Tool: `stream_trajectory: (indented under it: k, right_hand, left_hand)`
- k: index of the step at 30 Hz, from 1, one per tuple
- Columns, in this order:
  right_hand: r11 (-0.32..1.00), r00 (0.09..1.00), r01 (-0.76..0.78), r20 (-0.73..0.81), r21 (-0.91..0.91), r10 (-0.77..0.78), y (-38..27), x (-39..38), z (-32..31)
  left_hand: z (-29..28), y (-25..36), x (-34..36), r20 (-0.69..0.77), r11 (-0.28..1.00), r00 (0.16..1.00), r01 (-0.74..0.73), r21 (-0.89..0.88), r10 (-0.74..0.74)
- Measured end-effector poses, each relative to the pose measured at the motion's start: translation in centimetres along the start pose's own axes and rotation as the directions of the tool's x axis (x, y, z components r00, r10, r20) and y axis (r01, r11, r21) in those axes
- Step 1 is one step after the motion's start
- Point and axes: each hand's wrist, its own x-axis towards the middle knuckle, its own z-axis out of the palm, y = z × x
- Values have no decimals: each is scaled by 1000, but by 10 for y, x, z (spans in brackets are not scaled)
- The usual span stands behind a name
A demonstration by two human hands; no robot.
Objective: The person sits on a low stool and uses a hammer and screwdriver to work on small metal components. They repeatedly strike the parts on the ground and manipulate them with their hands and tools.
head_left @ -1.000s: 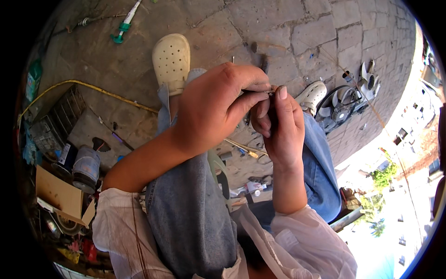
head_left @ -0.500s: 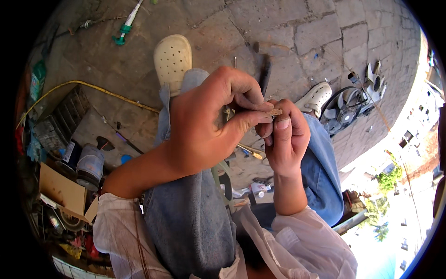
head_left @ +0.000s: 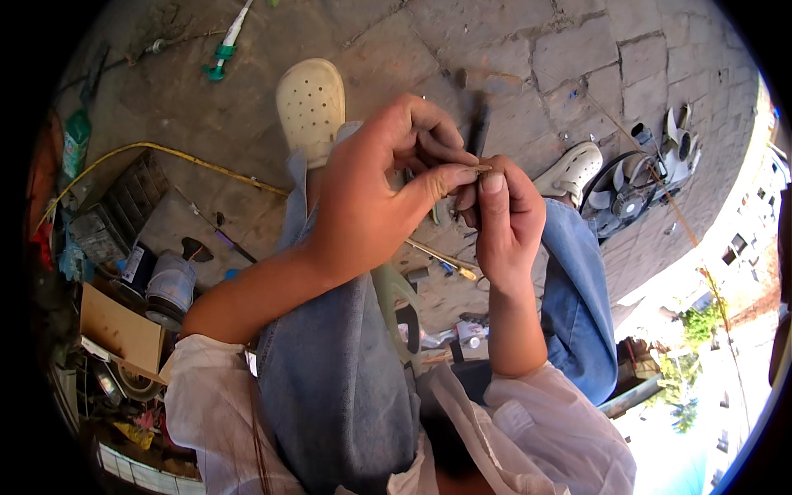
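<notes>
Both of my hands meet in front of me, above the ground between my knees. My left hand (head_left: 367, 194) pinches a tiny, flat brownish piece (head_left: 484, 168) between thumb and fingertips. My right hand (head_left: 510, 227) is closed at the piece's other side, its thumb upright and fingers curled in. Fingertips cover most of the piece, so its kind cannot be made out. Just beyond the hands lies a tool with a dark handle (head_left: 479, 124) and a brown, hammer-like head (head_left: 492, 79). Below them is a thin rod with a yellowish handle end (head_left: 467, 273).
Fan blades (head_left: 681, 140) and a round dark fan assembly (head_left: 631, 194) lie at right, near my light clog (head_left: 575, 167). Left are a yellow hose (head_left: 165, 153), a dark ribbed crate (head_left: 124, 196), a bucket (head_left: 171, 279) and a cardboard box (head_left: 122, 324). A white-and-green tool (head_left: 224, 51) lies far left.
My joined hands have moved slightly up in the view. Less of the small piece shows between the fingertips, and it appears at a different angle. The surroundings have shifted slightly with the view.
</notes>
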Motion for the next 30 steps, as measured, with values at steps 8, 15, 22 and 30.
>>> stream_trajectory:
  k: [8,15,22,30]
  right_hand:
    - [897,868,-403,-235,181,438,122,-3,-3]
    - [838,906,-236,-423,-492,6,213,-21,10]
    - [673,951,-169,-299,-720,-81,216,6,17]
    - [828,945,-316,-233,-463,230,152,-4,11]
  left_hand:
    - [-35,-64,32,-188,983,980,88,160,-57]
    - [-60,-129,42,-164,923,980,165,347,-114]
    - [-65,-182,73,46,772,998,11,635,-52]
    - [-61,-184,74,35,698,999,-30,716,7]
